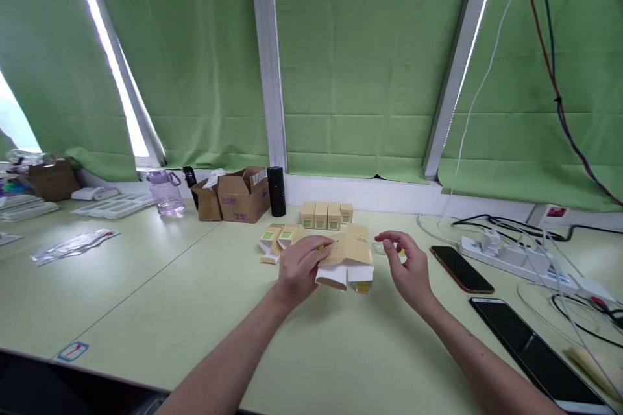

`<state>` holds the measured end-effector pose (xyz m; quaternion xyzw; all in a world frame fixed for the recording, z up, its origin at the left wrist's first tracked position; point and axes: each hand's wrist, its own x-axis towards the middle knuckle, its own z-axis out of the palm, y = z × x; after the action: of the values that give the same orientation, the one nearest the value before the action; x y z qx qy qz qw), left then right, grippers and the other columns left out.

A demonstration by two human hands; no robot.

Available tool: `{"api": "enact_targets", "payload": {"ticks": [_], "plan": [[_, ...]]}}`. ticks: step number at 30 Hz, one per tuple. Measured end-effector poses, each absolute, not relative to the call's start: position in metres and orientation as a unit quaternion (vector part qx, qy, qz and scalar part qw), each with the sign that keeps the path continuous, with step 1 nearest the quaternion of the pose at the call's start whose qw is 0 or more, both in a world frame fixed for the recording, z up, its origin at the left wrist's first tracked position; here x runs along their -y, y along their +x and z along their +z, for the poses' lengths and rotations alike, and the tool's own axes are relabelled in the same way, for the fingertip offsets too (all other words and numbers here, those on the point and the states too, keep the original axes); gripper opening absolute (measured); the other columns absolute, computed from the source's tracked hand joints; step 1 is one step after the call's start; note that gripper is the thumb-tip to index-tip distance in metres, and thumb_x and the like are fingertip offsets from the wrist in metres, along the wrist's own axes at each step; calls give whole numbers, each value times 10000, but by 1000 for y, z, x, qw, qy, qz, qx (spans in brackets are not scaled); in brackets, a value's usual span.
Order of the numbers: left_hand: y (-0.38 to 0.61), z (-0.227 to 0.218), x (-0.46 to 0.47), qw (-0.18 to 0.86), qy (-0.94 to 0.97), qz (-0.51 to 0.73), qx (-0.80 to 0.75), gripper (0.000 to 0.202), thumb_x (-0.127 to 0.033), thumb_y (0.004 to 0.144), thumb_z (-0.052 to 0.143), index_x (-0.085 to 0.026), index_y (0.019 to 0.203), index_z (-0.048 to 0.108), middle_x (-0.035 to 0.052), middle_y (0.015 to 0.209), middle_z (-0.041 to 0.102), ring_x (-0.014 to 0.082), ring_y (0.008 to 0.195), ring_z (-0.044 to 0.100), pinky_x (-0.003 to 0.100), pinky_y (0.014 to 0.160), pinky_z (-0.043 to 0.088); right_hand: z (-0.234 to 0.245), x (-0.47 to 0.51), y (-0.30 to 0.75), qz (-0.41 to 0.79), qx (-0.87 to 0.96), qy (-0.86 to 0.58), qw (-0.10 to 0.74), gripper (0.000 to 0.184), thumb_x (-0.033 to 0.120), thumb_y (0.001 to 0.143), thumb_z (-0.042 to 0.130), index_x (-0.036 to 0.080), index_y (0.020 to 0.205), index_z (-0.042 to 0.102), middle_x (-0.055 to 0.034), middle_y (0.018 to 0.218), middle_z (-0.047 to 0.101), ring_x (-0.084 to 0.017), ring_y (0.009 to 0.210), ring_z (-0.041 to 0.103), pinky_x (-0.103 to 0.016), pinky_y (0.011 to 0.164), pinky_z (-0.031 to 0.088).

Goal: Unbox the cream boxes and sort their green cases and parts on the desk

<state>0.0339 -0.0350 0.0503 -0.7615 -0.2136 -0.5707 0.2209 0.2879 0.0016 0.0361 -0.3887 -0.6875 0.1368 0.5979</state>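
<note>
At the far left of the pale green table lay some plastic sleeves and flat white trays, with a clear lilac water bottle standing behind them near the curtain. Further along stood two open cardboard boxes and, just beside them, a black cylinder. Toward the middle, flat unfolded cartons lay on the table in front of a row of four small made-up tan boxes. The left hand rested on a partly folded tan carton, fingers curled over its left edge and gripping it; the carton sat on the table between the two hands, its white flaps toward the person. The right hand hovered just right of the carton, thumb and forefinger pinched narrowly around something small and pale that I could not make out. Beyond it lay a dark phone, a white power strip with cables, and a black tablet.
</note>
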Motion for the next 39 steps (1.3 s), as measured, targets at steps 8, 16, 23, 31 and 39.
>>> {"api": "enact_targets", "payload": {"ticks": [8,16,23,31,39], "plan": [[34,48,42,207,-773,-546,247,151,-118,895,669,-244,947,736,97,1078,795,255,1081,744,433,864,644,-25,-33,290,220,684,-485,499,347,498,970,462,239,1098,655,-65,993,759,-258,911,668,-368,758,490],[41,54,38,-98,-630,-618,460,84,-300,800,779,-232,847,759,102,895,788,288,878,749,450,847,614,-28,-36,292,222,700,-491,470,354,483,970,433,248,1122,649,-44,974,773,-244,878,676,-372,797,497],[9,71,29,-333,-541,-580,509,462,-476,605,918,-152,844,690,69,739,736,227,645,720,368,635,630,-28,-36,292,226,700,-492,465,373,498,977,423,246,1130,651,-47,978,779,-244,906,686,-368,806,497],[-78,77,40,-324,-544,-459,623,443,-515,603,863,-124,746,711,15,609,639,145,533,592,280,536,528,-28,-37,291,228,699,-499,459,351,469,969,429,251,1129,654,-38,976,782,-237,890,684,-364,804,490],[-99,49,45,-376,-533,-342,676,461,-572,547,845,-162,624,647,-5,540,572,165,550,566,298,564,507,-28,-36,291,220,714,-496,442,361,485,977,411,259,1135,645,-47,995,774,-245,855,676,-374,783,483]]}}
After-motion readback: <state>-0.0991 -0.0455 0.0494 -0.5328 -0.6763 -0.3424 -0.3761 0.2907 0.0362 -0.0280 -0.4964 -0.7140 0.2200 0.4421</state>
